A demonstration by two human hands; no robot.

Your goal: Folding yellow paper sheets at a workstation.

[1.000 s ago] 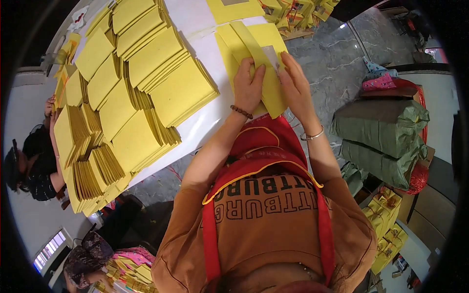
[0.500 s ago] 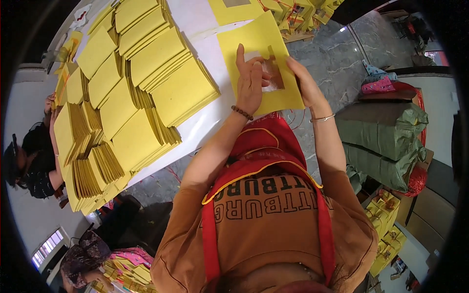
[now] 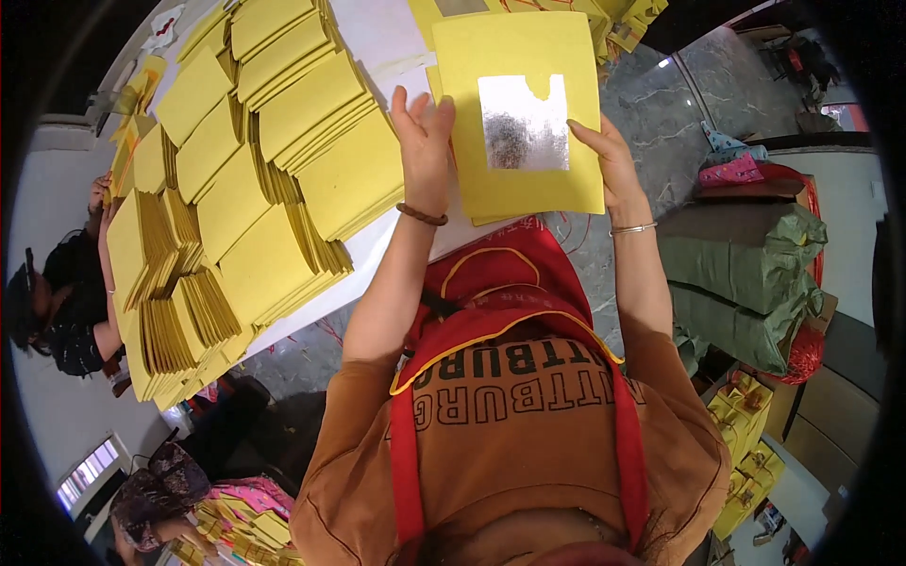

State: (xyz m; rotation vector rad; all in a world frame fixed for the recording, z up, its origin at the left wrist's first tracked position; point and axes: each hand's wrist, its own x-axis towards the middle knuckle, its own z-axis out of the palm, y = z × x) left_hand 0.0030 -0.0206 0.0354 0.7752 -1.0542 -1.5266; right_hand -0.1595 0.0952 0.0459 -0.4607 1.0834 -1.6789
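A yellow paper sheet [image 3: 528, 191] with a shiny silver foil square [image 3: 524, 132] is tilted up in front of me. The foil has a small notch in its upper edge. My right hand [image 3: 612, 162] pinches the sheet at its right edge, thumb on the face and the other fingers behind. Just off the left edge, my left hand [image 3: 425, 141] is open, fingers apart and holding nothing. More yellow paper peeks out beneath the sheet at its left and lower edges; how many layers lie there I cannot tell.
Stacks of yellow paper [image 3: 302, 123] cover the white table [image 3: 377, 47] on the left. Yellow bundles [image 3: 623, 24] lie beyond the sheet. Green wrapped bales [image 3: 736, 245] stand at the right. A co-worker [image 3: 71, 302] is at the table's far left, another person [image 3: 156, 500] at lower left.
My left hand has come off the foil and moved left, clear of the sheet. The sheet has been raised and straightened, and my right thumb now lies on its face.
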